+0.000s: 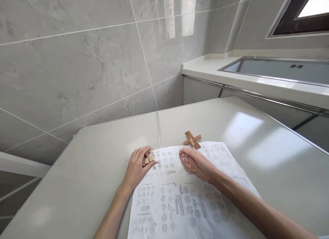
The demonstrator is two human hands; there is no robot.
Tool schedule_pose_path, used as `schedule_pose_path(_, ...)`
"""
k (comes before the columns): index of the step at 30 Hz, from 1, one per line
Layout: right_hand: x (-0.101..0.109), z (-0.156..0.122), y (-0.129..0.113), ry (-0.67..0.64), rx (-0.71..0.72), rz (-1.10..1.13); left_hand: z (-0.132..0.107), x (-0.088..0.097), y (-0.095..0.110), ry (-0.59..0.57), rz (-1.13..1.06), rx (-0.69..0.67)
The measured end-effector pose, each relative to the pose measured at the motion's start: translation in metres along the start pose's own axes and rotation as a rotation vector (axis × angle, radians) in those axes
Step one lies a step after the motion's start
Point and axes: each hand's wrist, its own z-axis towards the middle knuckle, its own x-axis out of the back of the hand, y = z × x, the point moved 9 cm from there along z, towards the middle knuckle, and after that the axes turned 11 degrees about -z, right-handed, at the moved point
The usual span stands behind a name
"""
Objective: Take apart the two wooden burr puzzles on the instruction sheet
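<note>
Head view, table (pixel 97 156) seen from above. Your left hand (pixel 137 167) rests at the left edge of the sheet (pixel 180 201), its fingers curled and pressed together around a few small wooden blocks (pixel 148 158). The blocks sit under the fingertips, against the thumb side, and touch the sheet's upper left corner; how many there are is hard to make out at this size.

Your right hand (pixel 197 163) lies on its outer edge on the upper middle of the sheet, palm turned towards the left hand. Its fingers are loosely bent and close together, and they appear to grip nothing.

A wooden cross (pixel 192 140) of interlocked pieces stands on the table at the sheet's top edge, just beyond the right fingertips and apart from them.

The sheet is printed with rows of small diagrams. A tiled wall (pixel 77 67) rises behind the table; a sink (pixel 282 69) lies at upper right.
</note>
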Motion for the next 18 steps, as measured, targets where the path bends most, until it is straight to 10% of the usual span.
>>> schedule_pose_path(18,0.018,0.015,0.017,0.073,-0.031,0.357,-0.011,0.005,-0.009,0.015,-0.135,0.118)
